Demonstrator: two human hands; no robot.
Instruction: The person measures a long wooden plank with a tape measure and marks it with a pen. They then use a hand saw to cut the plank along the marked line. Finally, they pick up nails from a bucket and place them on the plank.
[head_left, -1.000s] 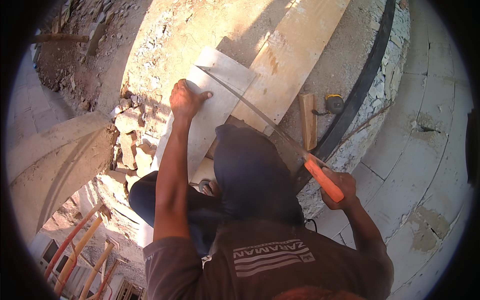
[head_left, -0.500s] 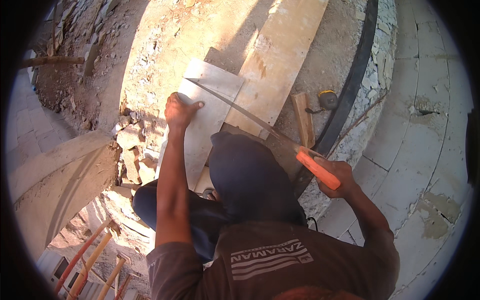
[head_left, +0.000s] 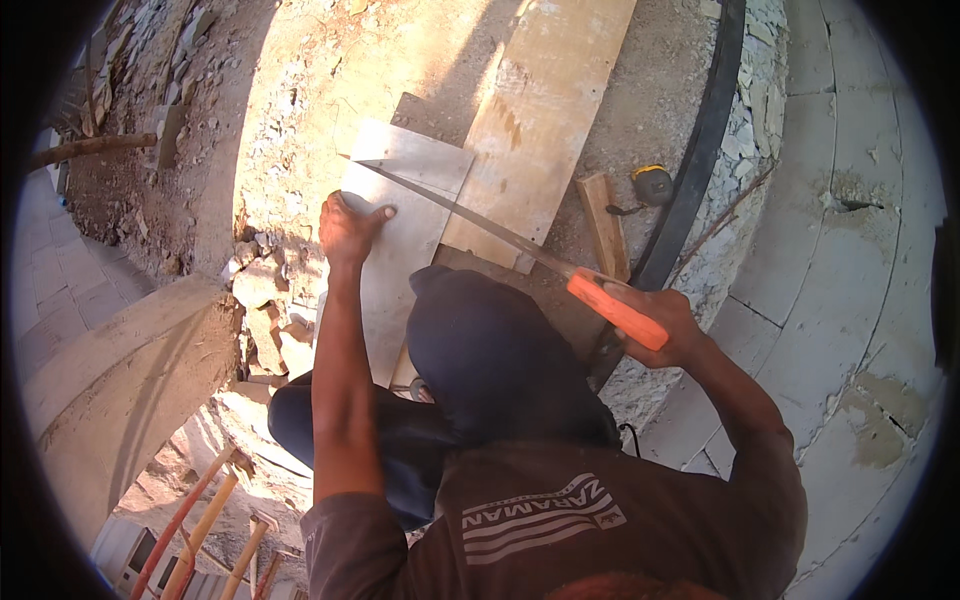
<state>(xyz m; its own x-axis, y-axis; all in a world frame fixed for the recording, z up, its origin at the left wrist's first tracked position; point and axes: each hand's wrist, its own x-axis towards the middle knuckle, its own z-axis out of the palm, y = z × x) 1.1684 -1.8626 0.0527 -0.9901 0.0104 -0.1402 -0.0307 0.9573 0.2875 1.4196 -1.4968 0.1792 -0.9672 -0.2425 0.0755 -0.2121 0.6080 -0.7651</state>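
My left hand [head_left: 350,228] presses on a pale plywood board [head_left: 385,275], its fingers curled at the board's left edge and its thumb lying on top. A handsaw's orange handle [head_left: 617,312] sits closed in my right hand [head_left: 668,325]. The long steel blade [head_left: 500,232] crosses the board's far part on a slant, in a cut line, and its tip sticks out past the left edge. Beneath the board, the corner of a darker piece [head_left: 425,113] shows. My bent knee in dark blue trousers [head_left: 500,350] hides the board's near right part.
To the right of the board lies a long plywood plank [head_left: 540,110]. Beyond it are a short wood block [head_left: 603,225], a black and yellow tape measure [head_left: 653,185] and a long dark bar [head_left: 705,140]. Broken stones [head_left: 262,285] lie at left; several poles [head_left: 205,510] stand lower left.
My right hand has pushed the saw forward and leftward, so more of its tip extends past the board's left edge. The left hand stays on the board. The whole view has shifted slightly.
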